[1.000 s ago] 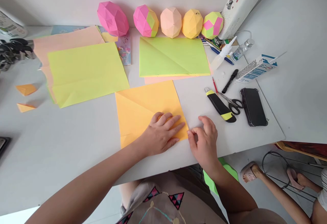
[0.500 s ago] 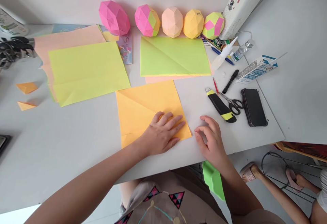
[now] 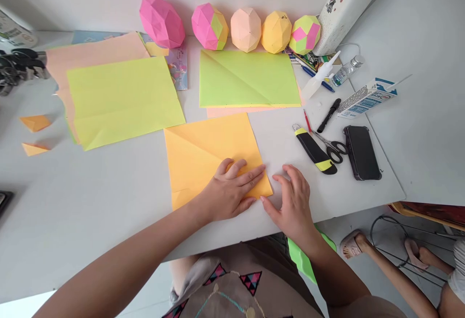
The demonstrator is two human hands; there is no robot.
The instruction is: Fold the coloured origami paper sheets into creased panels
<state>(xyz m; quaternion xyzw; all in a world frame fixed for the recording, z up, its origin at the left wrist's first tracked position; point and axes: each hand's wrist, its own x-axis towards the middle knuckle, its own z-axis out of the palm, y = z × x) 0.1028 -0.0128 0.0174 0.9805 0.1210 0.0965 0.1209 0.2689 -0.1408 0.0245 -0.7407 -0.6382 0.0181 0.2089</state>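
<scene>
An orange sheet of paper [image 3: 196,156] with a diagonal crease lies on the table in front of me. My left hand [image 3: 234,187] rests flat on its lower right part, fingers stretched toward the right edge. Beside the sheet's lower right corner is my right hand [image 3: 290,199], open with fingers apart and curved. Its thumb tip is close to that corner; I cannot tell whether it touches. A yellow-green sheet [image 3: 123,100] over a pink one [image 3: 98,54] lies to the left, and a green sheet [image 3: 250,78] lies behind the orange one.
Several faceted paper balls [image 3: 246,30] line the wall. On the right lie a utility knife [image 3: 314,149], scissors [image 3: 334,151], a marker [image 3: 329,114], a phone [image 3: 362,152], a glue bottle [image 3: 319,81] and a drink carton [image 3: 368,98]. Two folded orange pieces [image 3: 35,123] sit far left. Another person's legs show lower right.
My right hand has moved left toward the orange sheet's corner, its fingers spreading. The left hand's fingers have slid slightly toward the right edge of the sheet.
</scene>
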